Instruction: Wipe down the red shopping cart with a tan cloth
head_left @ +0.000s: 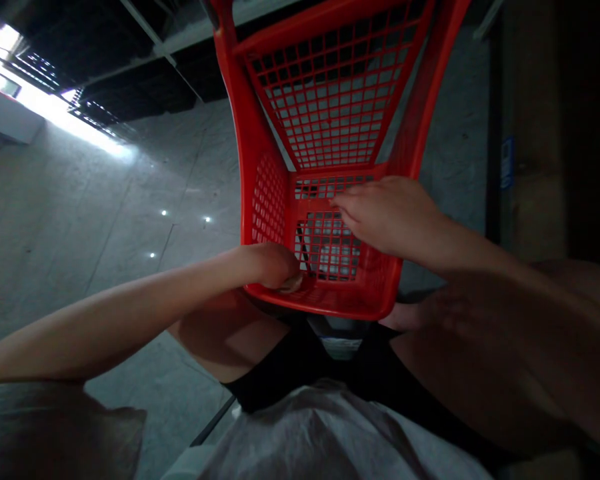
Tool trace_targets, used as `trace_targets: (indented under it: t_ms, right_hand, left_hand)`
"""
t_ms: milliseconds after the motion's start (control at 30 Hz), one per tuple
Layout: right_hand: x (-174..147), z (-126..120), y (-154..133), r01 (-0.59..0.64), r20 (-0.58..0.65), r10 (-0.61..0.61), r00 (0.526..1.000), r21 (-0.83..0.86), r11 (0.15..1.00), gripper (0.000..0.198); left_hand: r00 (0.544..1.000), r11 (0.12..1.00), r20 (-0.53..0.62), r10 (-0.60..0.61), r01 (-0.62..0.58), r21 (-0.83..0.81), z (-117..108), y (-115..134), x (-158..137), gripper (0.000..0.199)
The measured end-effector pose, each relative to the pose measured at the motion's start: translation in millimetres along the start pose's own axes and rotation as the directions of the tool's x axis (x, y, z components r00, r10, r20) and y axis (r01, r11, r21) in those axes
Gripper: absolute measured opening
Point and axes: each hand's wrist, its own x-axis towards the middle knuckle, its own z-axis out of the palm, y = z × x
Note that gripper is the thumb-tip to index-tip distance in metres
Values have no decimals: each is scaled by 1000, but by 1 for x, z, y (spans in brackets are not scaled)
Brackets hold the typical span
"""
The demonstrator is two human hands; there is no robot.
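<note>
A red plastic shopping basket point(320, 303) with lattice walls stands between my knees, its far grid panel slanting up and away. My left hand point(275, 265) reaches over the near left corner, bent down at the wrist. Its fingers are mostly hidden, closed around a pale, cloth-like piece point(292, 285) against the near inner wall. Over the right side of the basket is my right hand point(387, 210), its fingers extended leftward and slightly bent above the bottom grid. Nothing shows in it, though the palm is turned away.
Grey floor point(130, 220) with bright reflections spreads to the left. Dark racks point(125, 60) line the back left, beside a white box-like block point(7, 113). On the right stands a brownish upright surface point(537, 147) with a blue label. My legs flank the basket.
</note>
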Motion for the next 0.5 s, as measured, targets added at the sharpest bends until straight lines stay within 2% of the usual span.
trace_targets:
  t_ms: [100, 167, 267, 333, 400, 500]
  right_hand:
    - [-1, 0, -1, -8, 12, 8, 1000, 13, 1000, 36]
    - [0, 1, -1, -8, 3, 8, 1000, 62, 998, 33]
    - [1, 3, -1, 8, -6, -7, 1000, 72, 997, 34]
    - [1, 4, -1, 12, 4, -12, 1000, 32, 999, 36]
    - [1, 4, -1, 10, 10, -10, 1000, 11, 1000, 37]
    - [0, 2, -1, -1, 8, 1, 1000, 23, 1000, 36]
  left_hand:
    - [990, 990, 97, 105, -95, -103, -21, -7, -32, 17]
    - [985, 982, 88, 148, -136, -131, -27, -4, -34, 24]
    - [979, 968, -51, 196, -202, -149, -19, 9, -3, 38]
    - [975, 968, -32, 219, -222, -117, -9, 18, 28, 39]
    - [973, 973, 18, 229, -229, -5, 2, 22, 55, 32]
    - [988, 982, -15, 154, -151, 113, 16, 17, 72, 22]
